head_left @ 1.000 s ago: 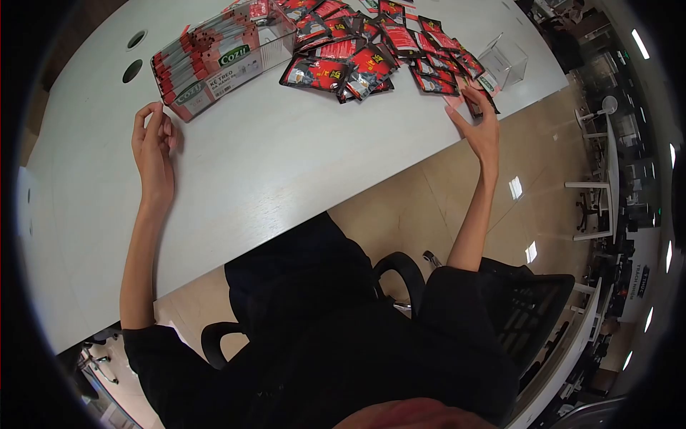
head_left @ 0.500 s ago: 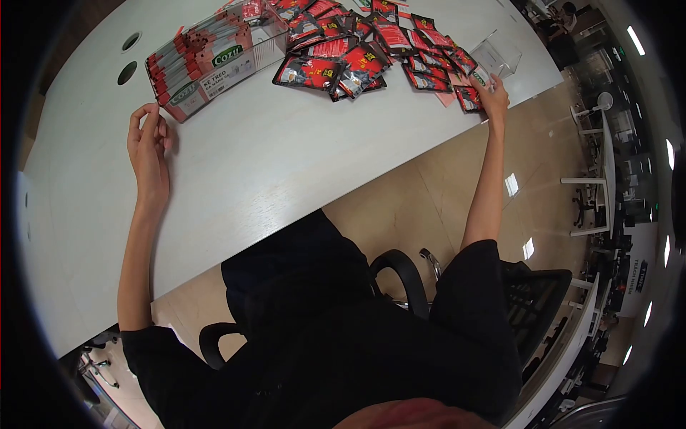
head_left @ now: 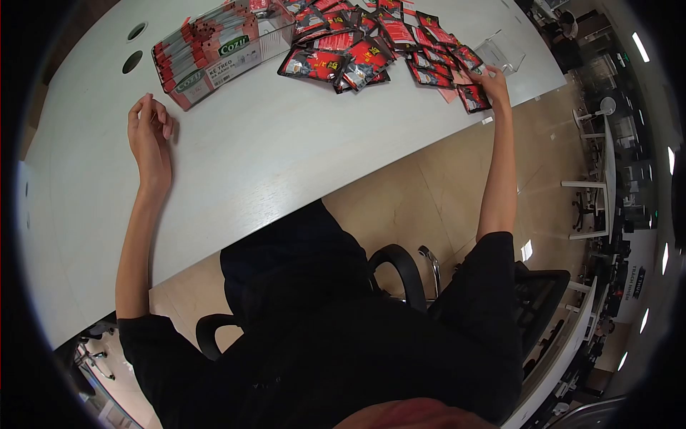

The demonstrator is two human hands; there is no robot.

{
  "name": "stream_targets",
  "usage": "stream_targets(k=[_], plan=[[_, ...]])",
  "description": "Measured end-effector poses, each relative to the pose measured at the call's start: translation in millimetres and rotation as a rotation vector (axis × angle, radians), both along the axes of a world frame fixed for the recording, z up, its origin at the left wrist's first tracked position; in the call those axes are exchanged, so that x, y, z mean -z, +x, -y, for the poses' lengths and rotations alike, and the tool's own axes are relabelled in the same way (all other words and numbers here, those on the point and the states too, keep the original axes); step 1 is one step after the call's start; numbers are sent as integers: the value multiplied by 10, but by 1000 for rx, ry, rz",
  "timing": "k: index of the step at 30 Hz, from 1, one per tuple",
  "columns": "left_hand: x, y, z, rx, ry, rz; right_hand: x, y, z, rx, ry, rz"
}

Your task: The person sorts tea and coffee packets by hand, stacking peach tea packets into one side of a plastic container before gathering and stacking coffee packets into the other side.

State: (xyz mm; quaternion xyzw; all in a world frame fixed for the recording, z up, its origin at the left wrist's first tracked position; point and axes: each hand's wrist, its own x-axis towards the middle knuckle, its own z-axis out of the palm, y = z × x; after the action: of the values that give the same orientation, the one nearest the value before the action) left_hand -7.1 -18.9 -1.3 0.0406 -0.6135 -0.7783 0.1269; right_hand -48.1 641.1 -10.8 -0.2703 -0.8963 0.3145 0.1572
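Observation:
My left hand (head_left: 150, 129) rests on the white table (head_left: 271, 143), its fingers loosely curled and apart with nothing in them. Just beyond it stands a clear plastic box (head_left: 214, 75) with Cozy labels, packed with a row of red and silver sachets (head_left: 207, 46). At the right end of a loose spread of red and black sachets (head_left: 368, 61), my right hand (head_left: 494, 87) reaches in with fingers stretched out over the nearest ones. One sachet (head_left: 473, 99) lies just below those fingers. Whether the fingertips touch a sachet is hard to see.
A clear plastic container (head_left: 504, 53) stands just beyond my right hand, close to the table's right end. Two round holes (head_left: 131, 62) are set in the tabletop at the left. An office chair (head_left: 400, 268) is beneath me, and desks stand farther right.
My right hand has shifted slightly away from me over the sachets, and its fingers point more to the left. My left hand sits slightly farther from the box. The view has tilted a little.

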Motion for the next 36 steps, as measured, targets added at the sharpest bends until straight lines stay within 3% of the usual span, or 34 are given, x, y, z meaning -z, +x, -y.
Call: stream_targets(k=[4, 7, 11, 14, 18, 19, 21, 23, 25, 28, 30, 32, 33, 35, 36], plan=[[-34, 18, 13, 5, 46, -36, -34, 46, 111, -69, -332, -261], [-32, 33, 12, -4, 57, -18, -111, 104, 139, -127, -378, -425], [-47, 33, -25, -68, 85, -37, -186, 188, 299, -161, -198, -473], [-83, 85, -59, -180, 77, -75, -397, 316, 741, -116, 140, -480], [-107, 125, -82, -250, 34, -191, -535, 289, 1469, -337, -68, -784], [-102, 134, -97, -264, 27, -193, -571, 283, 1721, -348, -78, -786], [-68, 174, -105, -186, -147, -410, -672, 279, 2298, -628, -408, -783], [-19, 225, -94, -77, -255, -549, -758, 294, 2831, -881, -492, -695], [-51, 274, -133, 4, -473, -657, -784, 346, 3224, -1074, -356, -564], [-139, 344, -231, 251, -548, -653, -825, 552, 3737, -1275, -260, -343], [-188, 393, -280, 298, -576, -632, -723, 647, 3955, -1320, -252, -369], [-129, 373, -276, 217, -836, -770, -587, 745, 4076, -1325, -232, -388], [-136, 408, -295, 251, -810, -782, -489, 772, 4120, -1337, -181, -452], [-171, 508, -295, 200, -796, -532, -387, 784, 3982, -1330, -114, -507], [-155, 502, -290, 218, -781, -540, -375, 750, 3856, -1221, -14, -572]])
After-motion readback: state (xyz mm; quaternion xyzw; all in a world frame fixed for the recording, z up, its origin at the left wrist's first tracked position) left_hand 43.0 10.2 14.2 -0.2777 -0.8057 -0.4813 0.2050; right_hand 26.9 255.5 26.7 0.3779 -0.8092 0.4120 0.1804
